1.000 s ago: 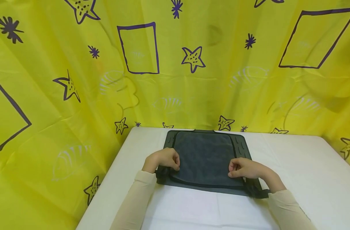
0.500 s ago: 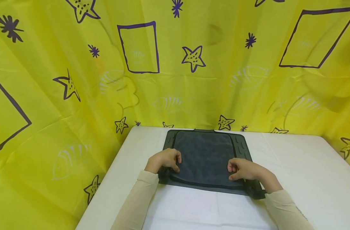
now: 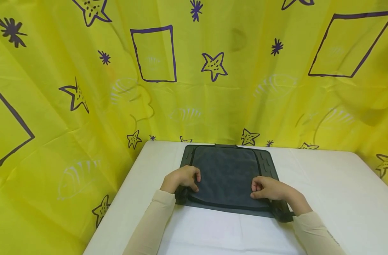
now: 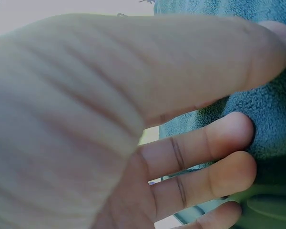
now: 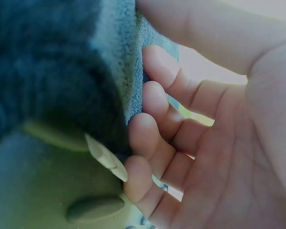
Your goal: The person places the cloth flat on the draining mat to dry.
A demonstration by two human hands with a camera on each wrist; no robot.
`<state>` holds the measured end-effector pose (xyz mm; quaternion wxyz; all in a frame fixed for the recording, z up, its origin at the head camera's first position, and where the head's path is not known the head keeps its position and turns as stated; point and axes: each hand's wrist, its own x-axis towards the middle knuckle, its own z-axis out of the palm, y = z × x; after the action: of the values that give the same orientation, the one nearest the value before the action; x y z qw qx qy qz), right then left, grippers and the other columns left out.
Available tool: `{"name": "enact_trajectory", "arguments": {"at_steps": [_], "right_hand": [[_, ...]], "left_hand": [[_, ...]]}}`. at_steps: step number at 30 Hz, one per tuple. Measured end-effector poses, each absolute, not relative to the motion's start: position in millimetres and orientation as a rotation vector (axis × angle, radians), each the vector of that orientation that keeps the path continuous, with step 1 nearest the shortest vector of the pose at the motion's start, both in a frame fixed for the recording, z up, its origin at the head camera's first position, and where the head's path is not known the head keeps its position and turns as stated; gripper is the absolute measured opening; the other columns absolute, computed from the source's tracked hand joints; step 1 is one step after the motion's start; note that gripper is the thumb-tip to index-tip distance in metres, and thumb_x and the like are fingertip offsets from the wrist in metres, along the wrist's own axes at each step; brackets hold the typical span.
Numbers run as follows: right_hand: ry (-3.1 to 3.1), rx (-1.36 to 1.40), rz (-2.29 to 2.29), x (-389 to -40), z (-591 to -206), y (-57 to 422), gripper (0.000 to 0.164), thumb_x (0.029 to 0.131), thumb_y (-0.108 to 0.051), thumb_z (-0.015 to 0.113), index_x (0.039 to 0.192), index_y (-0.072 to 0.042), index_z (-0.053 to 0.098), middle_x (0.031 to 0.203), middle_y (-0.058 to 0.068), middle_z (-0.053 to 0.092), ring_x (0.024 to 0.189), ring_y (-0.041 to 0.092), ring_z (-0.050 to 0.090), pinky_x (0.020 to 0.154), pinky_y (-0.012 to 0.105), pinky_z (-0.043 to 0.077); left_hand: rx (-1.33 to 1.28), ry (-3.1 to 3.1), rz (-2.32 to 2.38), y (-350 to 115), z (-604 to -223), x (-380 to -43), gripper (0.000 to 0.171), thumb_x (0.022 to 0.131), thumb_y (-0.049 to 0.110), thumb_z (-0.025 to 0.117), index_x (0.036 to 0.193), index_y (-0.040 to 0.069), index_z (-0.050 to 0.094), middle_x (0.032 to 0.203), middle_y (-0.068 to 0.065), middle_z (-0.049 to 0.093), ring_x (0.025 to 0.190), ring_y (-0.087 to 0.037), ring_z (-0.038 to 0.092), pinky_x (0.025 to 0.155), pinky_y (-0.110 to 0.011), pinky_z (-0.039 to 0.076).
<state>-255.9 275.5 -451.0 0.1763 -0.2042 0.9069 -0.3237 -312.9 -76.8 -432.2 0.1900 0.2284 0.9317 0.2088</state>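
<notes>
A dark grey-blue terry cloth (image 3: 227,175) lies spread over a larger dark board or mat (image 3: 268,161) on the table. My left hand (image 3: 180,177) is at the cloth's left edge, its fingers loosely bent and apart from the thumb. The left wrist view shows its thumb and fingertips close against the terry surface (image 4: 276,119). Over on the right edge, my right hand (image 3: 271,187) has bent fingers too. In the right wrist view those fingertips (image 5: 155,98) lie against the cloth (image 5: 52,62). Neither wrist view shows cloth pinched between thumb and fingers.
A white cover (image 3: 213,233) spreads over the table. Behind and to the left hangs a yellow curtain (image 3: 194,95) printed with stars and fish. Dark wrist camera mounts (image 3: 182,194) sit below the hands, near the board's front corners.
Both hands have shifted slightly inward over the cloth, the left one to the right and the right one to the left. The cloth and board look unchanged.
</notes>
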Motion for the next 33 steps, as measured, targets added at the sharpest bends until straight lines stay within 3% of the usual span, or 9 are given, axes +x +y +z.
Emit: {"name": "enact_trajectory", "arguments": {"at_steps": [10, 15, 17, 20, 24, 33], "right_hand": [[2.547, -0.604, -0.945, -259.1, -453.8, 279.5, 0.020, 0.096, -0.028, 0.070, 0.092, -0.011, 0.060, 0.077, -0.004, 0.051, 0.070, 0.010, 0.049, 0.061, 0.024, 0.038], [2.590, -0.602, -0.959, -259.2, -451.9, 281.7, 0.018, 0.097, -0.027, 0.069, 0.097, -0.011, 0.063, 0.081, -0.002, 0.056, 0.073, 0.010, 0.051, 0.063, 0.025, 0.041], [2.633, -0.576, -0.960, -259.5, -452.1, 283.2, 0.018, 0.096, -0.026, 0.070, 0.099, -0.010, 0.063, 0.082, -0.001, 0.058, 0.074, 0.011, 0.052, 0.064, 0.025, 0.042], [2.688, -0.526, -0.963, -260.9, -453.8, 286.9, 0.021, 0.096, -0.024, 0.070, 0.105, -0.007, 0.062, 0.083, 0.000, 0.058, 0.075, 0.013, 0.052, 0.065, 0.026, 0.043], [2.705, -0.507, -0.976, -263.7, -455.6, 292.8, 0.027, 0.095, -0.022, 0.071, 0.110, -0.002, 0.061, 0.083, 0.001, 0.056, 0.074, 0.013, 0.051, 0.065, 0.026, 0.042], [2.649, -0.575, -1.009, -265.2, -455.9, 299.8, 0.028, 0.098, -0.023, 0.067, 0.112, 0.000, 0.061, 0.084, 0.001, 0.057, 0.074, 0.011, 0.051, 0.065, 0.026, 0.042]], "left_hand": [[0.669, 2.617, 0.584, -81.0, -433.0, -312.6, 0.028, 0.075, 0.008, 0.090, 0.093, 0.014, 0.069, 0.068, 0.002, 0.055, 0.063, -0.013, 0.050, 0.060, -0.027, 0.041], [0.655, 2.707, 0.605, -83.4, -434.6, -315.3, 0.028, 0.082, 0.012, 0.085, 0.105, 0.011, 0.070, 0.073, 0.000, 0.058, 0.066, -0.014, 0.053, 0.064, -0.028, 0.043], [0.638, 2.742, 0.616, -83.7, -435.6, -316.2, 0.033, 0.084, 0.016, 0.084, 0.113, 0.010, 0.069, 0.079, -0.004, 0.063, 0.072, -0.018, 0.058, 0.069, -0.031, 0.048], [0.606, 2.780, 0.603, -84.1, -437.2, -317.6, 0.049, 0.084, 0.024, 0.085, 0.126, 0.010, 0.065, 0.106, -0.010, 0.071, 0.096, -0.025, 0.066, 0.087, -0.039, 0.054], [0.563, 2.811, 0.567, -85.0, -439.6, -319.7, 0.064, 0.082, 0.029, 0.087, 0.137, 0.010, 0.062, 0.137, -0.012, 0.066, 0.127, -0.031, 0.061, 0.108, -0.048, 0.048], [0.534, 2.806, 0.568, -84.7, -440.7, -322.5, 0.063, 0.081, 0.028, 0.088, 0.136, 0.008, 0.063, 0.139, -0.014, 0.065, 0.130, -0.034, 0.060, 0.108, -0.050, 0.048]]}}
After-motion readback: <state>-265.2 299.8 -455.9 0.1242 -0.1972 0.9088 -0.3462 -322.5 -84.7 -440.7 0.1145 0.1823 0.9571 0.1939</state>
